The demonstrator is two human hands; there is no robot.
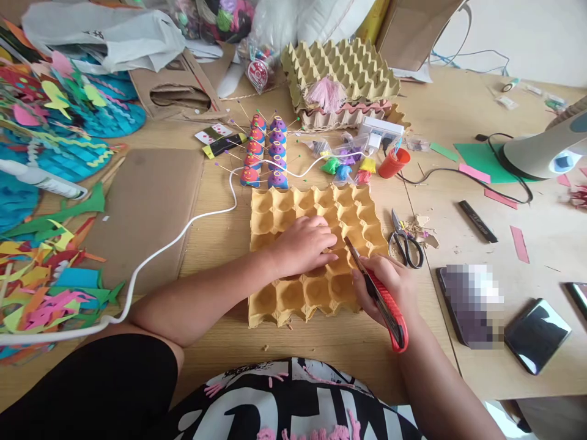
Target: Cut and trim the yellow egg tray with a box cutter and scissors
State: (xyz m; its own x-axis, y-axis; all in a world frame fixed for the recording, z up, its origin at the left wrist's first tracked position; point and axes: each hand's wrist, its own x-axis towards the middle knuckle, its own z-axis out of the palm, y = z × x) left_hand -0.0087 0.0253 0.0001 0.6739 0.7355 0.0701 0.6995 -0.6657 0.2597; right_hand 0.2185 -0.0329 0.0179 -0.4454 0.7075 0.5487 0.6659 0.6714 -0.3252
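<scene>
A yellow-brown cardboard egg tray (293, 296) lies on the wooden table in front of me. My left hand (305, 244) rests on its middle, fingers bent down into the cups; whether they pinch the card is hidden. In my right hand (389, 284) is a red utility knife (383, 296), its blade pointing up and left over the tray's right part. Just right of the tray lie dark-handled scissors (406, 241) beside torn card scraps (424, 231). Behind the tray stand two rows of small painted egg-cup figures, red ones (255, 150) and purple ones (277, 150), with pins sticking out.
A white cable (183, 235) crosses the table on the left, over a cardboard sheet (142, 208). More egg trays (342, 73) are stacked at the back. An orange cup (394, 164) stands near a power strip (380, 129). Phones (537, 336) and a glue gun-like white device (545, 146) are right.
</scene>
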